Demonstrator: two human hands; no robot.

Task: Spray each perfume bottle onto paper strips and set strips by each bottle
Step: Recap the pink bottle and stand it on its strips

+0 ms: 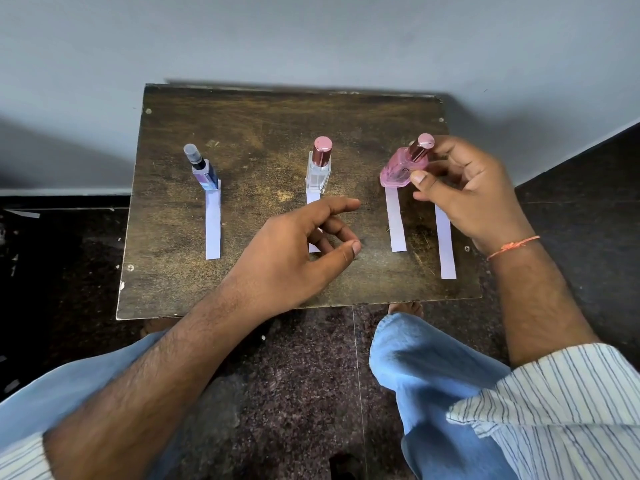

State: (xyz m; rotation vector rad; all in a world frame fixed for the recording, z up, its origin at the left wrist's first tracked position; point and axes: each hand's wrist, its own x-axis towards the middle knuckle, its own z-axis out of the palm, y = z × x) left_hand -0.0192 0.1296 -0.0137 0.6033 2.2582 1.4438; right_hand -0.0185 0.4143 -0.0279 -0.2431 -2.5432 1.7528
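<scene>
Three perfume bottles stand in a row on a small dark wooden table [263,133]. A slim blue bottle [204,173] with a clear cap is at the left, with a white paper strip [213,226] in front of it. A clear square bottle [318,171] with a pink cap stands in the middle; its strip [313,197] is mostly hidden under my left hand [304,251], which hovers with fingers curled and holds nothing. My right hand [474,195] grips the pink bottle [401,169] at the right, tilted, cap on. Two more strips [396,223] [445,247] lie in front of it.
The table is pushed against a pale grey wall [311,39]. Dark speckled floor tiles [304,375] surround it. My knees in blue jeans [415,362] sit just before the table's front edge, and a bare foot [405,308] shows under it.
</scene>
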